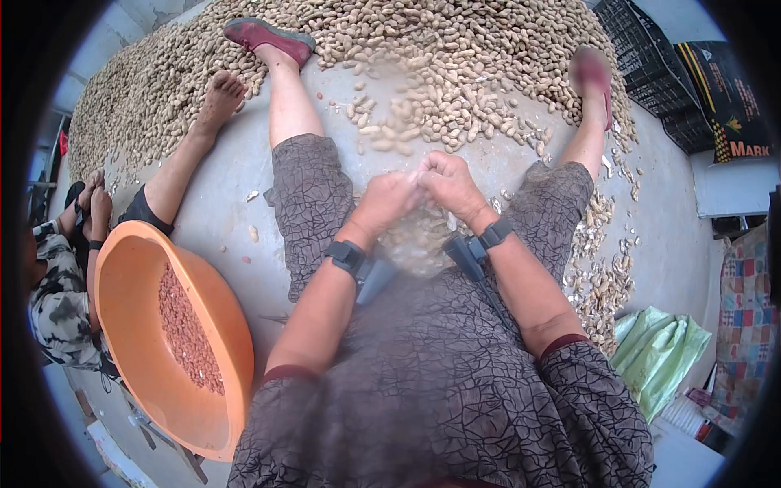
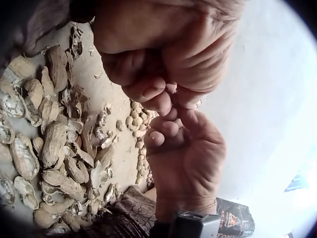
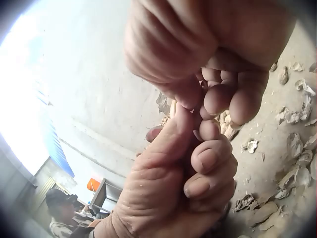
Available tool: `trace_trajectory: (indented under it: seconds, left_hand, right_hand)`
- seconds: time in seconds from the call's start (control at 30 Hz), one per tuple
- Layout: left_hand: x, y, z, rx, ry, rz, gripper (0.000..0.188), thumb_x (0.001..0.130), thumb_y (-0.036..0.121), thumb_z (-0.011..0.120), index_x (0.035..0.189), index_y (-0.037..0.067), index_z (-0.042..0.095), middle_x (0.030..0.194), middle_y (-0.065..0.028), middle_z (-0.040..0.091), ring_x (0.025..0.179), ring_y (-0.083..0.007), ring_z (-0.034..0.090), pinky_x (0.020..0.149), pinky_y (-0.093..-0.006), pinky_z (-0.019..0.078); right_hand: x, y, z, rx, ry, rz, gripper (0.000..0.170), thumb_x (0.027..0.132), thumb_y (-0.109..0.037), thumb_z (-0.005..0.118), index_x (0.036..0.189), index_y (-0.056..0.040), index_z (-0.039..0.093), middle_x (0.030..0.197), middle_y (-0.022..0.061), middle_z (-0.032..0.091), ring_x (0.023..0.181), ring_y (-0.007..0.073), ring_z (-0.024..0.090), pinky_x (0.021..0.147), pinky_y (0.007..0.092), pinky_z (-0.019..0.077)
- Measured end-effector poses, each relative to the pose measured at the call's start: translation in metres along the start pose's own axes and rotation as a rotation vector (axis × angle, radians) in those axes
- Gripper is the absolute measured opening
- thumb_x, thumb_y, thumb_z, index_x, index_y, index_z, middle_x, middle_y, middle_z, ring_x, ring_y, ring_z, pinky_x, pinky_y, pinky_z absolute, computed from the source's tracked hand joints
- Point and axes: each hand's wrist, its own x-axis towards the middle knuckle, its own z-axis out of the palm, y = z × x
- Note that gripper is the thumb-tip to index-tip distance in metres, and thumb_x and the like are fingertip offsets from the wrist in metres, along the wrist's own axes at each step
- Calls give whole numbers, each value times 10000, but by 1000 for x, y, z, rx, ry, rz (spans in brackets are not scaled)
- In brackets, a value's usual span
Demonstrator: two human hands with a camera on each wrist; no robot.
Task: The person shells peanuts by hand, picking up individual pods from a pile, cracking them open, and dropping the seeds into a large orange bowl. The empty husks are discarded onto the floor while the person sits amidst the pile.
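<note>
In the head view the left hand (image 1: pixel 387 203) and right hand (image 1: pixel 452 190) meet at their fingertips above shells (image 1: pixel 423 236) between the thighs. Both hands have curled fingers, with thumbs and fingertips pinching together around something small, apparently a peanut, mostly hidden by the fingers. The left wrist view shows the left hand (image 2: pixel 171 54) above the right hand (image 2: pixel 185 158), beside broken peanut shells (image 2: pixel 54 144). From the right wrist, the right hand (image 3: pixel 208 44) appears over the left hand (image 3: pixel 168 173), thumbs close together.
A large heap of unshelled peanuts (image 1: pixel 455 41) spreads beyond the feet. An orange basin (image 1: pixel 122 325) with reddish kernels (image 1: pixel 187 333) stands at the left, near another person's legs (image 1: pixel 179 159). At the right are loose shells (image 1: pixel 602 276), a green sack (image 1: pixel 659 354) and black crates (image 1: pixel 643 61).
</note>
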Motion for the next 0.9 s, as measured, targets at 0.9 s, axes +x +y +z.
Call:
trace_trajectory:
  seconds: [0.9]
  left_hand:
    - [-1, 0, -7, -563, 148, -39, 244, 895, 80, 489, 1064, -81, 560, 710, -8, 536, 538, -38, 414, 422, -154, 302]
  right_hand:
    - [0, 7, 16, -128, 140, -124, 163, 759, -110, 654, 873, 4, 631, 726, 55, 630, 667, 99, 571, 612, 245, 463]
